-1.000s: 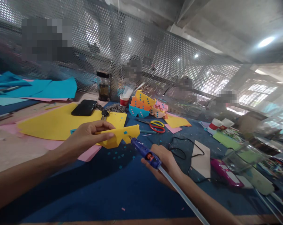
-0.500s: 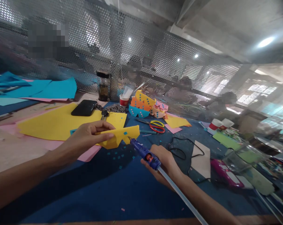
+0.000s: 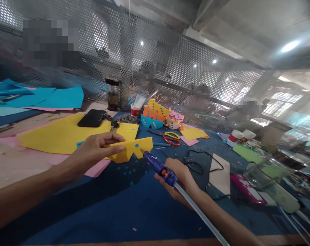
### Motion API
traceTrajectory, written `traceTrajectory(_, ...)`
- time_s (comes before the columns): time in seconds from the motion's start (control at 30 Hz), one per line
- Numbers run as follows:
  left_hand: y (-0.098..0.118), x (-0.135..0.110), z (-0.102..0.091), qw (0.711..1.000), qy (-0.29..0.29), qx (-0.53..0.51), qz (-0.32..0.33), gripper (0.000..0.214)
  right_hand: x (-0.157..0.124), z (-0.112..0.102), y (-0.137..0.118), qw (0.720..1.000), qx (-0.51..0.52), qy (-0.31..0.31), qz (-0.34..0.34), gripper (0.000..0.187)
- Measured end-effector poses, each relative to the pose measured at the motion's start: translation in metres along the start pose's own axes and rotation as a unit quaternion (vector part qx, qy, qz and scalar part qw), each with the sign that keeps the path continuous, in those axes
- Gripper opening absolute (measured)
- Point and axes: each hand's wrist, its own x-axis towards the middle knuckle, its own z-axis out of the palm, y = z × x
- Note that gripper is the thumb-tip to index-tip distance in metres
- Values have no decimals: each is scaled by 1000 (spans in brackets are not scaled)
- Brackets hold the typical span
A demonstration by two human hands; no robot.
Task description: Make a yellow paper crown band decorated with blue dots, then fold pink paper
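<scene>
Between the thumb and fingers of my left hand (image 3: 103,146) is a folded yellow paper piece (image 3: 126,150) with a notched lower edge. One small blue paper square (image 3: 137,145) sits on its face. My right hand (image 3: 179,177) is closed around a blue hot glue gun (image 3: 158,167), and a long pale glue stick (image 3: 201,213) runs out of its rear. The gun's nozzle is at the yellow paper, just below the blue square; whether it touches I cannot tell. Several tiny blue squares (image 3: 128,171) lie scattered on the blue table surface (image 3: 114,212) below.
Scissors (image 3: 170,138) lie behind the paper, near decorated paper shapes (image 3: 155,114). Yellow sheets (image 3: 52,136), a black phone (image 3: 92,118), a lidded jar (image 3: 112,94) and a paper cup (image 3: 136,109) are at the back left. A black cord (image 3: 196,164) and magenta object (image 3: 247,189) lie right.
Both hands, the yellow paper and the glue gun stay almost in place. The gun's rear has shifted very slightly to the right.
</scene>
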Motion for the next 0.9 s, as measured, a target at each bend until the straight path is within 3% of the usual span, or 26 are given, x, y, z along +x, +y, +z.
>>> traceTrajectory(0.17,-4,3,-1,1000,-10,-15,0,42,4,-9,-14,991,89,1,100,27)
traceTrajectory(0.33,-8,5,-3,999,-11,-29,-6,46,0,-9,-13,961,220,5,170,26)
traceTrajectory(0.6,-15,8,-6,999,-11,-36,2,46,0,-11,-11,905,337,-23,258,31)
traceTrajectory(0.73,-17,10,-8,999,12,-45,14,45,2,-14,-11,868,396,-65,292,39)
traceTrajectory(0.9,-15,12,-10,997,20,-68,24,41,-1,-20,-1,843,403,-173,313,41)
